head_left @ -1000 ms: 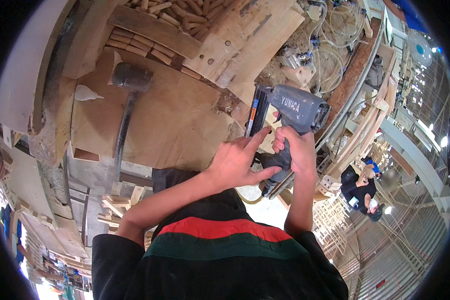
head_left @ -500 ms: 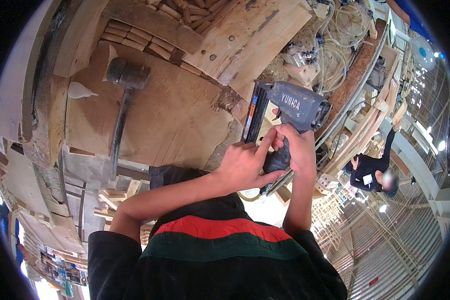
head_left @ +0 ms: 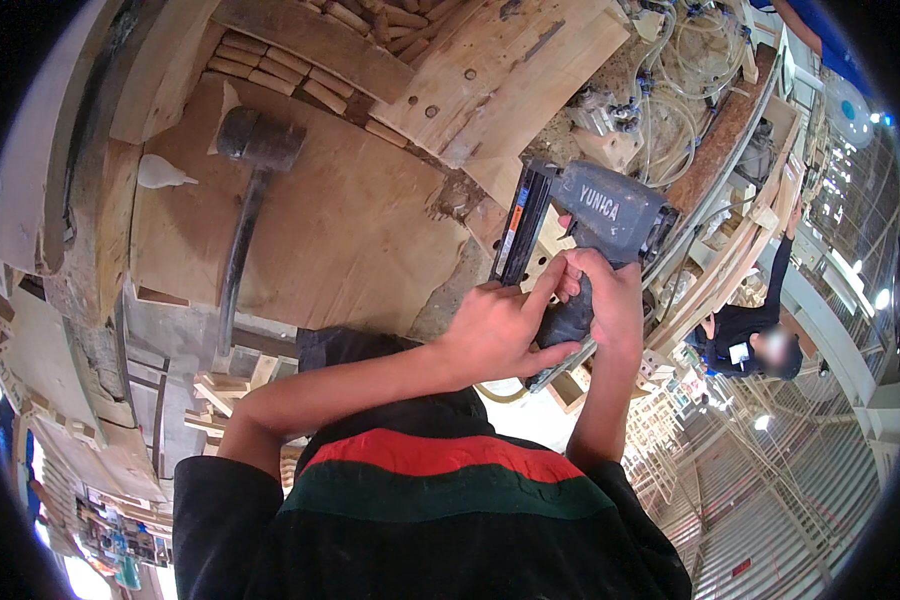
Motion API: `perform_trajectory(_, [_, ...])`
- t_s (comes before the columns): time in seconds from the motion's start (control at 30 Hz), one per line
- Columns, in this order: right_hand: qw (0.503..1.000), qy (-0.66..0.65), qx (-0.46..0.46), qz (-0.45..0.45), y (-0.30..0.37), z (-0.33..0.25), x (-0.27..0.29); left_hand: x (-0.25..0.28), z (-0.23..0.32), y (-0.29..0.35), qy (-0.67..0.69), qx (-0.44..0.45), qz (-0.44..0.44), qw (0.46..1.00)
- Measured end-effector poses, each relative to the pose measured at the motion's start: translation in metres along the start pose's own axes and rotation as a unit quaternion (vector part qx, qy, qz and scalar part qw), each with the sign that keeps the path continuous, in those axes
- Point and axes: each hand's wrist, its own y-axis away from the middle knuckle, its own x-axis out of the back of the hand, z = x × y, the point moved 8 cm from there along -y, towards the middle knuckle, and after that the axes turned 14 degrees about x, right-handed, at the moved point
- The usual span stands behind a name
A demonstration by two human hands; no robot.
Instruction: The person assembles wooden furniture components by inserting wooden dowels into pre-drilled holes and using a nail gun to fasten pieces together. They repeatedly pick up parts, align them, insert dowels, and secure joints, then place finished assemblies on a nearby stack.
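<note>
A dark grey nail gun (head_left: 610, 205) with a black magazine is in front of me, to the right of the middle. My right hand (head_left: 613, 300) is wrapped round its handle. My left hand (head_left: 500, 330) grips the gun's lower part near the magazine's end, its thumb lying across the handle base. The two hands touch at the fingers. To the left, a mallet (head_left: 260, 145) with a black head and a long dark handle lies on a brown board (head_left: 340, 230). Beside it rests a small white nozzle-tipped bottle (head_left: 162, 173).
Short wooden pieces (head_left: 280, 70) are stacked at the far left of the bench. A plank with holes (head_left: 500, 90) lies beyond the board. Tangled clear hoses (head_left: 685, 110) sit at the far right. Another person (head_left: 755, 335) in dark clothes stands off to the right.
The nail gun and both my hands have shifted slightly to the right. My hold on it looks the same. The other person's raised arm has moved a little.
</note>
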Motion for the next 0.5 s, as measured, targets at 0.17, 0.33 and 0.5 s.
perform_trajectory(0.17, [0.999, 0.035, -0.009, -0.007, -0.006, 0.0014, -0.0028, -0.0004, -0.0029, -0.0033, 0.0, 0.008, 0.009, 1.0])
perform_trajectory(0.33, [0.999, 0.037, -0.015, -0.013, -0.0086, 0.0018, -0.0032, 0.0018, -0.0019, -0.0048, 0.015, 0.007, 0.011, 1.0])
perform_trajectory(0.5, [0.998, 0.05, -0.022, -0.016, -0.006, 0.002, -0.001, -0.0008, -0.001, -0.0009, 0.006, 0.021, -0.011, 1.0])
